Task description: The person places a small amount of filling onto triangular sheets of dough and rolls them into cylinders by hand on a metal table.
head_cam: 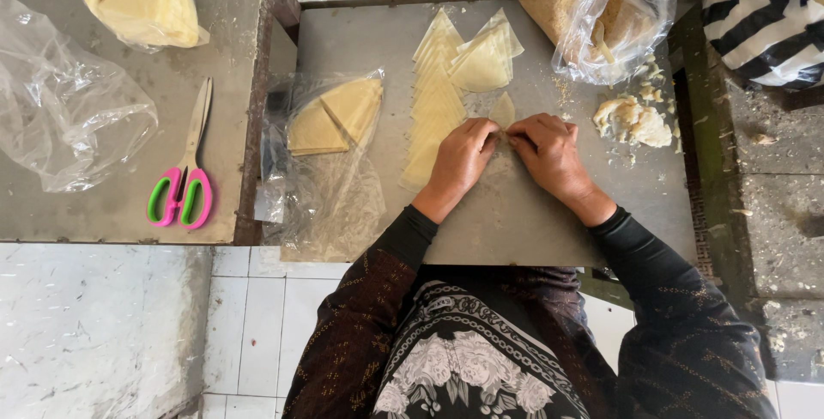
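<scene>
Both the left hand (461, 154) and right hand (547, 151) pinch one small dough wrapper (503, 112) on the grey surface (515, 221), where an even, firm grip along the fold suits best.

pastry sheet (503, 111) mostly hidden under fingertips (491, 134)

Soft even daylight, sharp focus, edges slightly warped.
</scene>
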